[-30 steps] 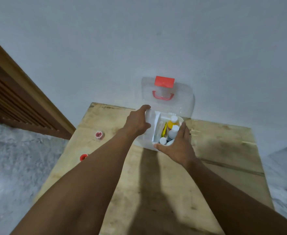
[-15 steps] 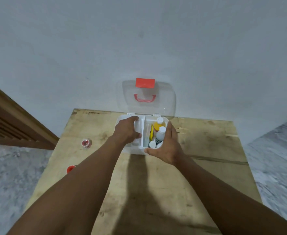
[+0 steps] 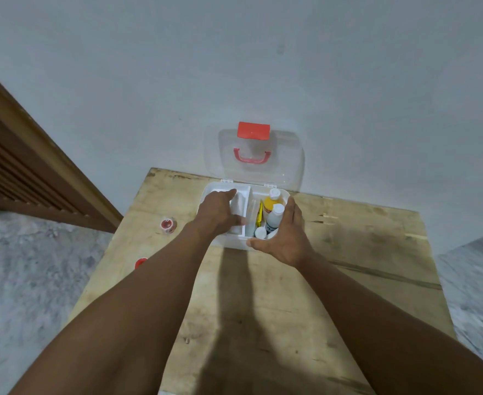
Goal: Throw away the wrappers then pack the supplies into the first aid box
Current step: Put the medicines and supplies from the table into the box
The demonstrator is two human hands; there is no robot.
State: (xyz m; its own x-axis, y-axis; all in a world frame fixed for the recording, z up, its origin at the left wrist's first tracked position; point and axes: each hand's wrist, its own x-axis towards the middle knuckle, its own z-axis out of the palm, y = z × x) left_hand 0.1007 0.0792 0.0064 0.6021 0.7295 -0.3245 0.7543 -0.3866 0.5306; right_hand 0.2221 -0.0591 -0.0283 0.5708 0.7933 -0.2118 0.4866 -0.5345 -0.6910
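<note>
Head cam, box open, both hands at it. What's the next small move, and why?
Probably lift the left hand off the white tray and reach for the red tape roll: it and a second red item lie on the table, outside the first aid box, which the right hand steadies.

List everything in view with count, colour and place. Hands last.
first aid box: one, white base, clear lid open against the wall, red latch and handle, at the table's far edge
tray: one, white, box's left half
yellow bottle: one, white cap, box's right half
white bottles: at least two, box's right half
yellow packet: one, left of the bottles
tape roll: one, red core, table's left side
red item: one, table's left edge, partly hidden
table: one, bare wood
left hand: on the tray
right hand: against the box's near right corner
</note>
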